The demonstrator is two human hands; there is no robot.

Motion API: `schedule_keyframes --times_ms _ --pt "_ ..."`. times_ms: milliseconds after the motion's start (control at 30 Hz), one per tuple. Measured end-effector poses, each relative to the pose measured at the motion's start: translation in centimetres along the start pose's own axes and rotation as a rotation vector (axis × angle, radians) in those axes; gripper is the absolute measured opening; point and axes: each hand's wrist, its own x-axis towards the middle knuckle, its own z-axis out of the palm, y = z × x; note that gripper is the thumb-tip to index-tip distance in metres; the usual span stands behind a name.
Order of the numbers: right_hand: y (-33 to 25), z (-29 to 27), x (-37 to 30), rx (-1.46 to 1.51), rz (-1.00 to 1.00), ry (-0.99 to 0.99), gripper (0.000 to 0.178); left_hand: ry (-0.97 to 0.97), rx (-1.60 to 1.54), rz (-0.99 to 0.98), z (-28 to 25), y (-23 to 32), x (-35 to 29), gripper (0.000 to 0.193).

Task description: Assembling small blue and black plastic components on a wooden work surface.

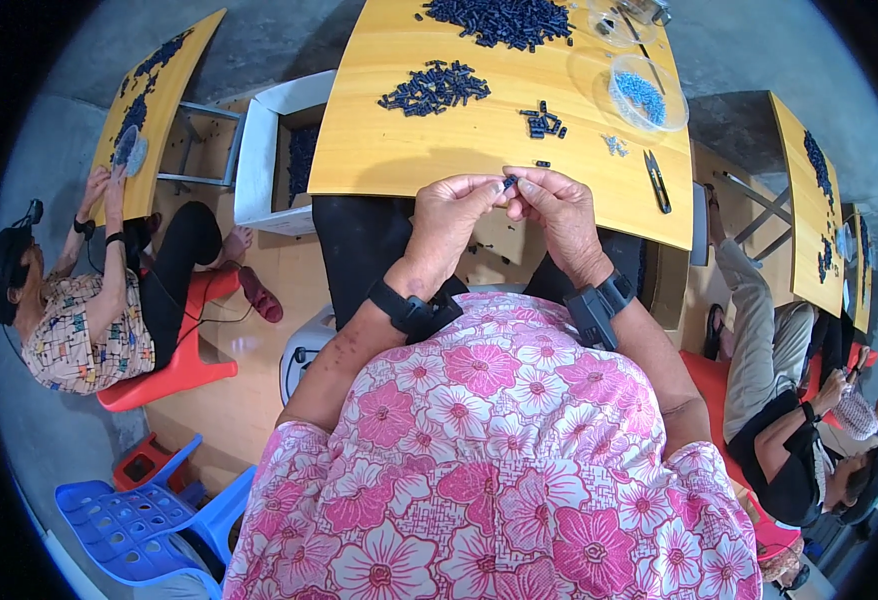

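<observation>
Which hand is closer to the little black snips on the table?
The right hand. The black snips lie off to its right. The left hand is farther, on the right hand's other side.

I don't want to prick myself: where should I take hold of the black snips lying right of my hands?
Probably best by the thicker handle end, coming from the near side with the right hand, which is closer. The snips lie flat on the table, their narrow tips pointing away from you, so this should keep the hand off the points.
</observation>
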Motion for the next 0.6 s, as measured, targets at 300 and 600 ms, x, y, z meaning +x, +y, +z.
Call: schedule_keyframes --times_ms 300,600 --pt "0.0 0.1 0.2 -0.003 0.03 0.0 0.023 -0.012 -0.017 -0.048 -0.3 -0.5 0.3 0.021" --pt "-0.7 -1.4 -0.1 0.073 0.008 0.069 0.017 -0.036 0.054 -0.054 0.7 0.0 0.2 0.023"
